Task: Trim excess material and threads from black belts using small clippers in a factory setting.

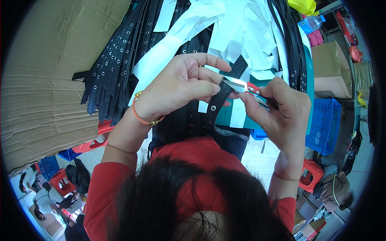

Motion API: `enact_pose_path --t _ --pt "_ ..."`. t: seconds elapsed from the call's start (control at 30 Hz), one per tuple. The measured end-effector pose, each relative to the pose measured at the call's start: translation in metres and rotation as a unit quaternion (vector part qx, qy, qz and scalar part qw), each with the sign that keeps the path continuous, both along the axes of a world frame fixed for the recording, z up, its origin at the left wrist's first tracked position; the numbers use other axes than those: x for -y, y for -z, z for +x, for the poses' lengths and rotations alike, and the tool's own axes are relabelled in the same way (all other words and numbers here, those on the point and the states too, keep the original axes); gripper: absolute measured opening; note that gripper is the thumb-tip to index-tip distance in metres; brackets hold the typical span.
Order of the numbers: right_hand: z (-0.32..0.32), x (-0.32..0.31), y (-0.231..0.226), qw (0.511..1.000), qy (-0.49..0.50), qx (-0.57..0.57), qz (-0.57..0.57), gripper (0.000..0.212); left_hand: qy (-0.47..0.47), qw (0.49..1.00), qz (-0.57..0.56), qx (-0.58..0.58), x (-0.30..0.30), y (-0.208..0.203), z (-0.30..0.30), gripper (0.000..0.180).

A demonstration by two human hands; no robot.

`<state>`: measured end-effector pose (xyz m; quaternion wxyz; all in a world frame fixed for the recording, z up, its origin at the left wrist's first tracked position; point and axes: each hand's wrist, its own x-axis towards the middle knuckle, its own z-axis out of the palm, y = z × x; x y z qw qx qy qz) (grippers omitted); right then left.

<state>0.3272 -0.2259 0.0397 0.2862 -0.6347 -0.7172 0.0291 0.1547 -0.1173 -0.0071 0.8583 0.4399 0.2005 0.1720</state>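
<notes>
My left hand (pixel 177 86), with an orange bracelet at its wrist, pinches a black belt strap (pixel 222 93) between thumb and fingers. One metal eyelet shows on the strap below the thumb, and the lower part of the strap curves down towards my lap. Small scissors with red on the handles (pixel 252 87) are in my right hand (pixel 284 112), gripped by thumb and curled fingers. Their pale blades point left and meet the strap's edge right beside my left fingertips. Whether the blades are parted there is too small to make out.
Black eyelet straps (pixel 110 74) pile up at the left, white strips (pixel 251 36) across the back of the green tabletop (pixel 310 92). Cardboard (pixel 44 80) stands far left. Right of the table are a blue basket (pixel 323 124), a carton (pixel 331 66) and a bottle (pixel 311 24). People sit farther off.
</notes>
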Motion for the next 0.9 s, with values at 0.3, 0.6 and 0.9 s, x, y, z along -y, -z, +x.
enact_pose_path --t 0.3,0.6,0.9 --pt "-0.002 -0.002 0.019 0.984 0.055 -0.168 0.012 0.026 -0.019 0.999 0.038 -0.018 -0.003 -0.006 -0.007 0.042" --pt "0.001 0.005 0.012 0.979 0.048 -0.196 -0.035 0.027 -0.013 0.998 0.066 -0.011 -0.005 -0.006 -0.007 0.036" --pt "0.000 0.002 0.014 0.983 0.056 -0.166 -0.058 0.030 -0.021 0.995 0.091 -0.020 -0.002 -0.003 -0.008 0.037"
